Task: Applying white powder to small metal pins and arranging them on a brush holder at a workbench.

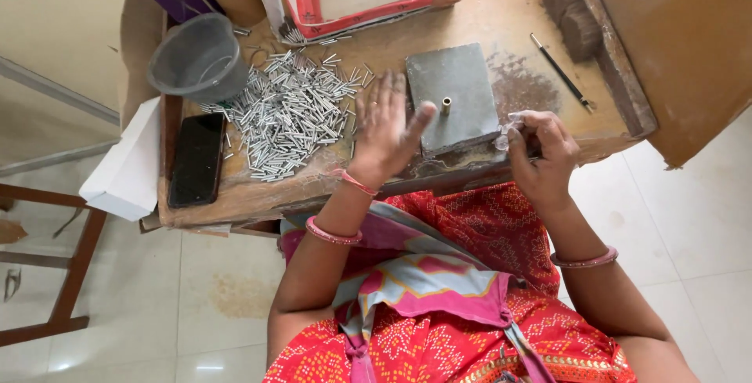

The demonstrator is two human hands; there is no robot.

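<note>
Left hand (385,128) grip open above one metal block (453,97); right hand (542,150) grip pinches something unclear; one brass peg (446,106).

A heap of thin silver-grey metal tubes (294,113) lies spread loosely on the worn wooden bench, pieces pointing every way, just beside the grey stone slab (453,95); the slab is flat, rectangular, dull and dusty, set near the bench's front edge; a small brass tube (446,106) stands upright on it, near its middle.

Tube pile (294,113) lies between phone (197,158) and stone block (454,97).
</note>
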